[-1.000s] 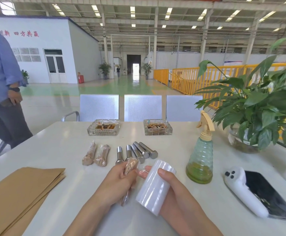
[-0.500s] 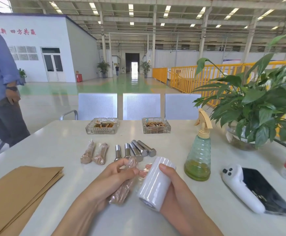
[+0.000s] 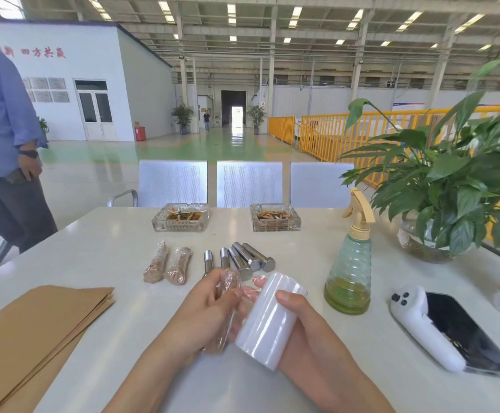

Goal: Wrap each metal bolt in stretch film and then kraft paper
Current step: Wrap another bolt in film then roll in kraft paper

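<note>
a second ago our left hand (image 3: 204, 308) had the wrapped bolt (image 3: 227, 305) pinched up near its top end, with the bundle hanging out in front of the palm; now we have drawn it deeper into the hand, fingers and thumb curled round it, its lower end poking out below the palm close to the table (image 3: 302, 234). our right hand (image 3: 299, 326) has stayed clamped round the stretch film roll (image 3: 269, 320), thumb over the top and fingers underneath, and the roll now sits just beside the bundle, with a short bridge of clear film running between them. we read this as one more turn of film being laid on, so this bolt looks to be in a wrapping stage, brown under clear, though we cannot tell how many layers it carries. the film has not been torn off, and that seems the next thing needed. beyond our hands two wrapped bundles (image 3: 166, 265) lie side by side, and the bare bolts (image 3: 244, 259) next to them are untouched; we count about five. the kraft paper sheets (image 3: 34, 329) lie stacked at our left, so most of the batch remains ahead of us.
</note>
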